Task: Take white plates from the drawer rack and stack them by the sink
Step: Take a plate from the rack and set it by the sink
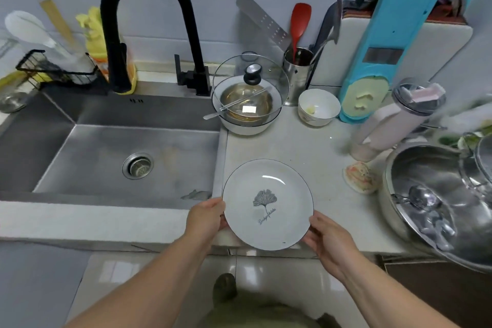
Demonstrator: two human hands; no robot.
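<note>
White plate, ginkgo print: over the desk front edge, right of the sink. Left hand and right hand grip opposite rims; fingers apparently underneath, hidden.

A glass-lidded pot stands beside a small bowl, behind them a utensil holder.
</note>
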